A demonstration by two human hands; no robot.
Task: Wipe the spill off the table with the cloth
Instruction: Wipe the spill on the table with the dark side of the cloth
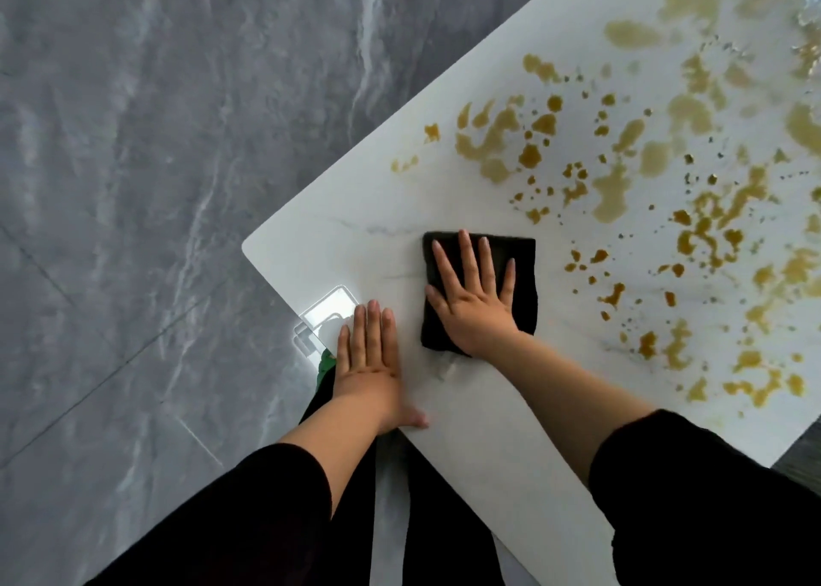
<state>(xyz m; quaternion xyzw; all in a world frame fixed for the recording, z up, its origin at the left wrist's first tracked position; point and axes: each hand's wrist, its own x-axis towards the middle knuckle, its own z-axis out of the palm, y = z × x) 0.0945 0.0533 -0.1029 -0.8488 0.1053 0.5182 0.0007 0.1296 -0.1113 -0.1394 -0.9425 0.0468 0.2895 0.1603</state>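
Grey marbled floor (133, 185) fills the 9 o'clock side. The left hand (371, 359) lies flat, fingers straight, on the white table's (346, 248) near edge, holding nothing. At its 2 o'clock is one dark folded cloth (524, 274), slightly longer from 12 to 6. The right hand (471, 301) presses it flat, fingers spread toward 12. Bare tabletop lies at the cloth's 9 and 6. One brownish spill (502, 141), in many puddles and drops, spreads from 12 to 4.

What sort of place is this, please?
Probably a room in a home, perhaps a dining area, though that is a guess. A white marble-look table stands on a glossy grey marble-pattern tiled floor, and the right hand presses a dark folded cloth beside a yellow-brown spill.
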